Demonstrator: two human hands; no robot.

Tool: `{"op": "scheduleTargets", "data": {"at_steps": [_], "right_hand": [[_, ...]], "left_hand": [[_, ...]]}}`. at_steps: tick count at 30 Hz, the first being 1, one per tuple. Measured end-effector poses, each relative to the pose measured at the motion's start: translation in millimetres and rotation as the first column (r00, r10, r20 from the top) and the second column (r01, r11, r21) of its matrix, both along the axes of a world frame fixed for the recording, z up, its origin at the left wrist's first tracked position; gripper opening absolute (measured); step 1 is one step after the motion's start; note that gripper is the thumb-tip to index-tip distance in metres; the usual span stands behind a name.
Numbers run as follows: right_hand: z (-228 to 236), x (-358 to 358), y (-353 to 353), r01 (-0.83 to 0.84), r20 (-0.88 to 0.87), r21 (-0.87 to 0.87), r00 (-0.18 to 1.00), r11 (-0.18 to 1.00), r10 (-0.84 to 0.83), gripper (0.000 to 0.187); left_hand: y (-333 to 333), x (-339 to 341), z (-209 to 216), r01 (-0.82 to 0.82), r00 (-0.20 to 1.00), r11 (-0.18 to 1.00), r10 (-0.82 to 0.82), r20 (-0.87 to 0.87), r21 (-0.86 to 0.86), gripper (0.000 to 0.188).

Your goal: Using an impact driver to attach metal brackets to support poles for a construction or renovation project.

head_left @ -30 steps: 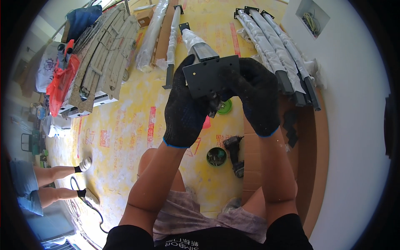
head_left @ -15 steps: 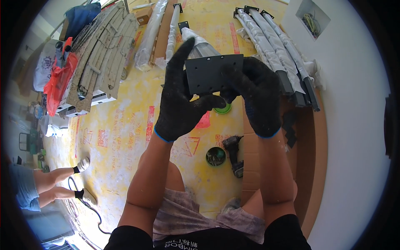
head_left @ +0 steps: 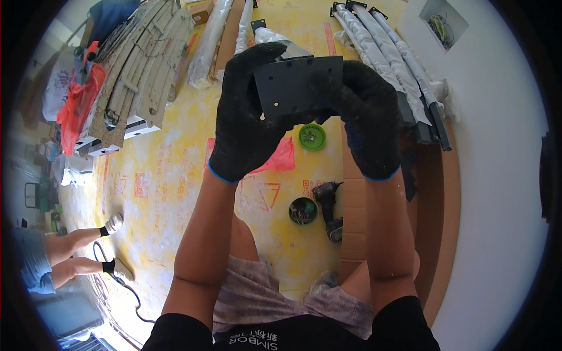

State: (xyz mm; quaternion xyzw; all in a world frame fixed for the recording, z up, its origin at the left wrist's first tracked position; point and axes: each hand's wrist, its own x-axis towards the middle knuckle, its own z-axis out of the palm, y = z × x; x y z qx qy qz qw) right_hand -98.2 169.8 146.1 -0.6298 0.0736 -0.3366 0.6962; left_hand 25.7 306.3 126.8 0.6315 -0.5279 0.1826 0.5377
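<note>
A flat dark rectangular plate (head_left: 293,88) with small holes is held up in front of me, tilted. My left hand (head_left: 249,117), in a black glove with a blue cuff, grips its left edge, fingers reaching over the top corner. My right hand (head_left: 372,117), gloved alike, pinches the right side with its thumb across the face. Directly behind the plate lies a plastic-wrapped post (head_left: 274,38) with a black end plate (head_left: 258,24); whether it touches the held plate cannot be seen. Below the hands are a green-rimmed dish of small metal pieces (head_left: 312,137) and a red sheet (head_left: 275,157).
A cordless drill (head_left: 328,209) and a tub of screws (head_left: 302,211) sit near my knees. At right lies a long open cardboard box (head_left: 358,234) beside wrapped posts (head_left: 380,58). Stacked ladder-like boards (head_left: 149,76) lean left; another person's legs (head_left: 73,251) are at lower left.
Both hands and the plate have risen slightly, and the plate has tipped. My left thumb has drawn in beneath it. More of the green dish and red sheet now shows.
</note>
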Motion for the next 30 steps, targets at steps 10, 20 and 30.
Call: {"op": "scheduleTargets", "data": {"at_steps": [10, 20, 30], "right_hand": [[1.7, 4.3, -1.4, 0.060, 0.016, -0.034, 0.998, 0.998, -0.059, 0.030], [2.1, 0.5, -1.7, 0.012, -0.019, -0.046, 1.000, 0.999, -0.013, 0.029], [-5.6, 0.5, -11.7, 0.026, 0.002, -0.160, 1.000, 0.987, -0.026, 0.023]], "left_hand": [[1.1, -1.4, 9.1, 0.087, 0.985, 0.996, -0.084, -0.152, 0.010, 0.086], [5.8, -0.3, 11.2, 0.108, 0.971, 0.991, -0.087, -0.224, 0.084, 0.081], [2.2, 5.1, 12.9, 0.119, 0.990, 0.991, -0.114, -0.084, 0.059, 0.076]]}}
